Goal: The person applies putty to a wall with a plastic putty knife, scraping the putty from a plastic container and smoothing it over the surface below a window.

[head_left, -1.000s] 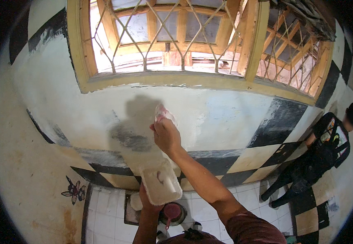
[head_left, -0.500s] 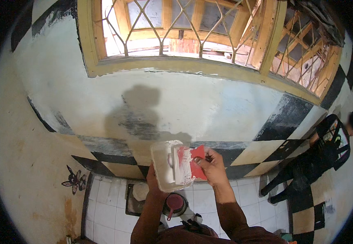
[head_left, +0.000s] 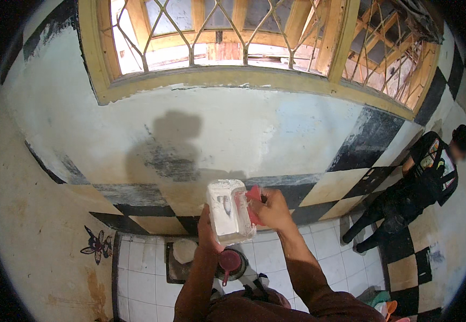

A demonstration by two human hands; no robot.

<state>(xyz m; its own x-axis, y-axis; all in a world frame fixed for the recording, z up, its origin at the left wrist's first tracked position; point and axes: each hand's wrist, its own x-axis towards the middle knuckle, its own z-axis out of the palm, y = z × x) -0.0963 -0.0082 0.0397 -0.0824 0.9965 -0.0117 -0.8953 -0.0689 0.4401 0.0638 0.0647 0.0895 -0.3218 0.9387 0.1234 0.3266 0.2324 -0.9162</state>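
In front of the wall, my left hand [head_left: 206, 231] grips the left side of a clear plastic tub [head_left: 236, 235], tilted so that its inside shows. White paste [head_left: 219, 208] coats the bottom and walls. At the tub's right rim, my right hand [head_left: 273, 211] is closed round a red plastic putty scraper [head_left: 254, 206]. The scraper's blade is partly hidden by the tub wall and my fingers. Behind them the wall [head_left: 222, 134] has a checked pattern in black and cream, smeared over with white in many places.
A barred window with a yellow frame [head_left: 200, 79] spans the wall above. Below, on white floor tiles [head_left: 141, 282], are a dark square board [head_left: 175, 272] and a reddish dipper [head_left: 229, 261] over a dark round vessel. Another person [head_left: 405, 188] in black stands at the right wall.
The scraper has moved from across the tub's opening to its right wall. My left hand has turned the tub more upright. My view has shifted slightly to the right.
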